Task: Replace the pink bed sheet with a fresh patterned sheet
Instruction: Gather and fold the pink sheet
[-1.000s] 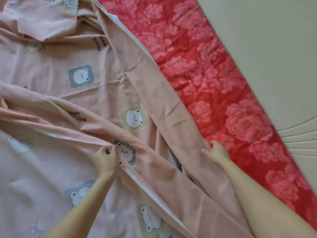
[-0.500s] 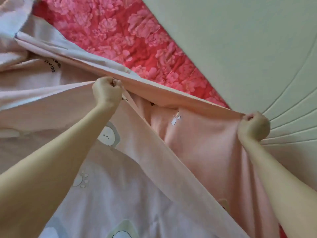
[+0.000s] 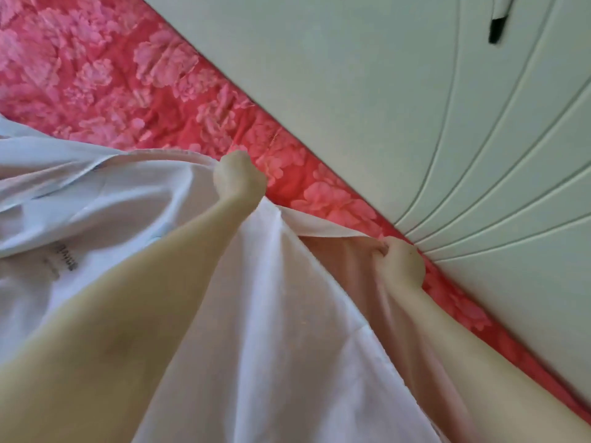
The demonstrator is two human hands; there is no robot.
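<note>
Pink cloth fills the lower left of the view: the pale sheet (image 3: 287,314) is lifted and bunched, held up off the red flowered quilt (image 3: 112,75) that covers the bed beneath it. Both hands grip it along one edge. The left hand (image 3: 240,179) is closed into a fist round a gather of the cloth, its forearm stretching up from the lower left corner across the sheet. The right hand (image 3: 399,263) sits lower and further right, its fingers curled tight round another pinch of the same edge, close to where the quilt meets the pale green panel (image 3: 351,75). Between the two hands the sheet's edge runs slack, with a narrow fold turned over.

Under the right hand the cloth shows a deeper pink; elsewhere it looks almost white in the light. Some dark printed lettering (image 3: 65,262) shows on the sheet at the left, too blurred to read. The quilt lies in a broad band from the upper left down to the lower right. The green panel beside it carries curved grooves that fan out from near the right hand. A small black object (image 3: 496,28) hangs at the top right; I cannot tell what it is.
</note>
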